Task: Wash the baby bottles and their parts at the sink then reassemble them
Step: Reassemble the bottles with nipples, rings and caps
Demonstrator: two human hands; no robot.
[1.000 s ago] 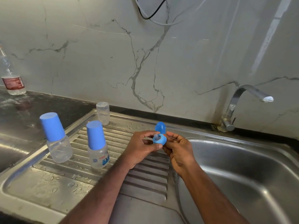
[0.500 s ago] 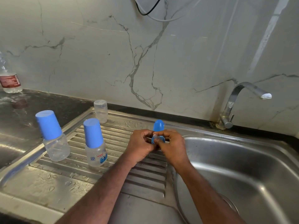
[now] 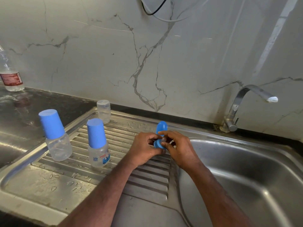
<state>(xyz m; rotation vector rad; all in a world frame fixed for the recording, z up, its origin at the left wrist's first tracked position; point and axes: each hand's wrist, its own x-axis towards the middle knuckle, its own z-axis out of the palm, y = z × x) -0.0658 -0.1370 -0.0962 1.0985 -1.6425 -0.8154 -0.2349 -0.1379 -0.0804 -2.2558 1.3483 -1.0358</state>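
Observation:
Both hands meet above the ribbed drainboard [image 3: 147, 179], just left of the sink basin. My left hand [image 3: 144, 149] grips a blue screw ring [image 3: 157, 144] from the left. My right hand [image 3: 177, 149] pinches a clear teat at the ring's opening; the teat is mostly hidden by my fingers. A blue cap [image 3: 161, 127] shows just behind my fingers. Two assembled baby bottles with blue caps stand on the drainboard: one at the left [image 3: 55, 135], one with a printed label [image 3: 97, 143]. A clear bottle body [image 3: 103, 111] stands upside down at the back.
The steel sink basin [image 3: 246, 185] lies to the right, with a curved tap [image 3: 246, 102] behind it; no water runs. A plastic water bottle [image 3: 10, 74] stands on the dark counter at far left. Cables hang on the marble wall above.
My hands have closed together around the blue ring; the right fingers now cover its opening, where a second ago the ring's hole faced me. The view has shifted slightly.

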